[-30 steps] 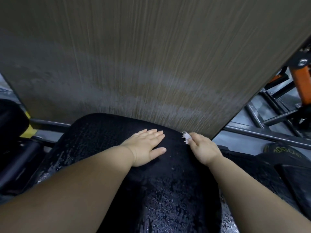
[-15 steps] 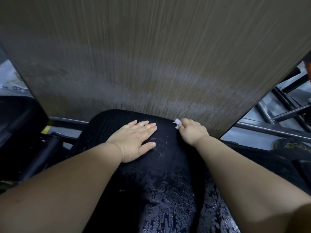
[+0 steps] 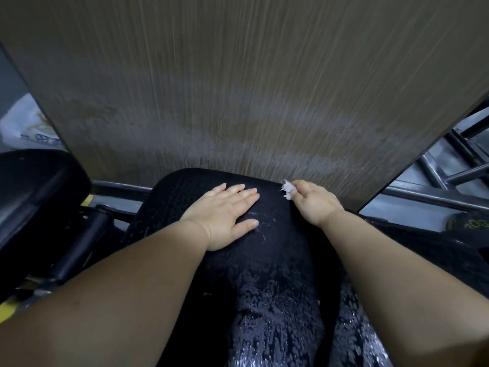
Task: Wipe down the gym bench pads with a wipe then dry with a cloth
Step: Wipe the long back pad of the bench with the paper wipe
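On the black bench pad (image 3: 264, 274) our left hand (image 3: 225, 215) presses flat, fingers straight; at its 3 o'clock our right hand (image 3: 315, 202) pinches a crumpled wipe (image 3: 287, 190).

The premises presented as a gym or weight-training area. A black, textured bench pad (image 3: 264, 274), wet in patches, occupied the foreground. A second black pad (image 3: 34, 186) sat to its left above dark metal framework. Grey steel tubing (image 3: 434, 198) of exercise equipment ran along the floor at right. Near it lay a dark rounded object (image 3: 473, 226) with green lettering too blurred to read. A wood-grain panel (image 3: 238, 88) stood directly behind the bench.
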The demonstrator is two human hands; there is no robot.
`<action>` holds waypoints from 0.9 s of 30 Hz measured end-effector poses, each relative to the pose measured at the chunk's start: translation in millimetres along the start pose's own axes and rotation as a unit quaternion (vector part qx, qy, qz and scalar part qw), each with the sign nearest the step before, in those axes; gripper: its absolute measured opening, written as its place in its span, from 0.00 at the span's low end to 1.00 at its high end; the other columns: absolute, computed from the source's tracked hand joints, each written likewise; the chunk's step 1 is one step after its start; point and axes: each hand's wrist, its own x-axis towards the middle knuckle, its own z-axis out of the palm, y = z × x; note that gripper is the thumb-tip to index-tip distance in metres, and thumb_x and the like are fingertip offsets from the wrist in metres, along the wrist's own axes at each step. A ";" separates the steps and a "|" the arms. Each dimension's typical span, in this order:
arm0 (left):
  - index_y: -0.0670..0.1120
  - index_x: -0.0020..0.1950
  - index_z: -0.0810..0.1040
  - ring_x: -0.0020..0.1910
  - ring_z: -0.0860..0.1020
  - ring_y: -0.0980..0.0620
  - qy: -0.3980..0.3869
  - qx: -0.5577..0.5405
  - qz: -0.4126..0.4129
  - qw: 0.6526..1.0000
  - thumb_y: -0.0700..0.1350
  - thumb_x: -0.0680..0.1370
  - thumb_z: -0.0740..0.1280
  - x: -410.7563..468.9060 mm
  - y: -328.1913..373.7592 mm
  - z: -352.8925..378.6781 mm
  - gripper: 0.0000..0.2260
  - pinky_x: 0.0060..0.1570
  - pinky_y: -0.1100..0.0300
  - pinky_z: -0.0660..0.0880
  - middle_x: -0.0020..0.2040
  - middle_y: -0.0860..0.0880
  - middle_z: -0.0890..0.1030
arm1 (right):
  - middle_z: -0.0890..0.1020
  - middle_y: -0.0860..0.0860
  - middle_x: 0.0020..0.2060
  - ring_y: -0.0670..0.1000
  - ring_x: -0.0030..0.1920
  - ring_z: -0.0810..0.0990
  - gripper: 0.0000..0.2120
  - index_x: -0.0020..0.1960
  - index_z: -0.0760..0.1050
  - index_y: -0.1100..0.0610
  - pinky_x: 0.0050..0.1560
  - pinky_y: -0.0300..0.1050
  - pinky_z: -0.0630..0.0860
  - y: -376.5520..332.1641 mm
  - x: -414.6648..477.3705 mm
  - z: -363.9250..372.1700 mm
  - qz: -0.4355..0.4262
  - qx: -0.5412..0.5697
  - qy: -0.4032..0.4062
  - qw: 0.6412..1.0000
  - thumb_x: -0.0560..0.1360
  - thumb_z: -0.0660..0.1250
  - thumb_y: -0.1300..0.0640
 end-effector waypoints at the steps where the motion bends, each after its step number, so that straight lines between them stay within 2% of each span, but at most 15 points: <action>1: 0.53 0.80 0.45 0.78 0.41 0.58 -0.001 0.001 0.001 1.000 0.63 0.80 0.42 0.1 -0.6 0.5 0.30 0.76 0.55 0.39 0.79 0.59 0.45 | 0.70 0.53 0.69 0.56 0.69 0.67 0.20 0.71 0.64 0.50 0.67 0.51 0.63 9.9 -3.7 -1.1 0.011 0.003 -0.001 1.000 0.82 0.50 0.46; 6: 0.53 0.80 0.46 0.78 0.42 0.57 0.001 0.005 0.003 1.000 0.64 0.79 0.41 -0.4 -0.1 2.9 0.31 0.76 0.54 0.40 0.80 0.58 0.46 | 0.71 0.57 0.68 0.58 0.67 0.68 0.20 0.67 0.68 0.53 0.64 0.53 0.65 60.0 -28.2 -1.7 0.090 0.008 0.005 0.996 0.82 0.48 0.45; 9: 0.53 0.80 0.46 0.78 0.42 0.57 0.007 0.000 0.002 1.000 0.65 0.78 0.40 -0.5 0.2 3.2 0.32 0.77 0.54 0.40 0.80 0.58 0.46 | 0.73 0.58 0.65 0.59 0.65 0.70 0.17 0.61 0.70 0.55 0.60 0.52 0.65 57.6 -28.6 -3.4 0.126 -0.015 0.017 0.992 0.82 0.49 0.48; 11: 0.53 0.80 0.46 0.78 0.42 0.57 0.011 -0.002 0.003 1.000 0.65 0.78 0.40 -0.8 0.0 3.5 0.33 0.77 0.54 0.40 0.80 0.58 0.46 | 0.73 0.58 0.65 0.60 0.65 0.70 0.18 0.60 0.71 0.57 0.60 0.52 0.66 41.6 -20.4 -4.6 0.136 -0.025 0.011 0.990 0.82 0.49 0.49; 18: 0.52 0.80 0.46 0.78 0.42 0.56 0.014 0.008 0.006 1.000 0.66 0.78 0.41 0.3 -0.3 3.5 0.33 0.77 0.53 0.40 0.80 0.56 0.47 | 0.74 0.57 0.65 0.59 0.66 0.71 0.20 0.65 0.70 0.57 0.64 0.53 0.66 -67.9 29.6 4.0 -0.005 -0.011 -0.036 0.999 0.81 0.50 0.47; 20: 0.51 0.80 0.48 0.78 0.43 0.55 0.011 0.010 0.003 1.000 0.66 0.78 0.41 0.2 0.3 1.9 0.34 0.77 0.52 0.40 0.80 0.54 0.49 | 0.74 0.56 0.64 0.58 0.65 0.71 0.19 0.63 0.71 0.57 0.62 0.51 0.66 -91.8 41.2 7.6 -0.044 -0.002 -0.057 0.997 0.82 0.49 0.49; 22: 0.51 0.80 0.48 0.78 0.42 0.55 0.003 0.010 -0.002 1.000 0.65 0.78 0.41 0.0 0.3 0.5 0.34 0.77 0.52 0.40 0.80 0.53 0.49 | 0.76 0.54 0.61 0.56 0.62 0.73 0.17 0.61 0.71 0.54 0.59 0.50 0.67 -94.6 47.3 9.2 -0.059 0.018 -0.067 0.996 0.82 0.49 0.49; 25: 0.52 0.80 0.46 0.78 0.41 0.56 0.001 0.004 0.000 1.000 0.65 0.77 0.40 0.3 -0.7 1.5 0.34 0.76 0.53 0.40 0.80 0.56 0.47 | 0.77 0.50 0.62 0.54 0.63 0.73 0.17 0.65 0.71 0.47 0.62 0.49 0.67 -72.6 43.2 6.6 -0.063 0.057 -0.066 0.994 0.82 0.50 0.47; 27: 0.53 0.80 0.46 0.78 0.42 0.57 0.003 0.002 0.003 1.000 0.65 0.77 0.40 1.0 -2.8 2.4 0.33 0.76 0.54 0.40 0.80 0.57 0.46 | 0.76 0.50 0.63 0.54 0.65 0.72 0.17 0.66 0.71 0.46 0.61 0.47 0.66 -51.8 38.8 3.6 -0.047 0.069 -0.064 0.994 0.82 0.51 0.46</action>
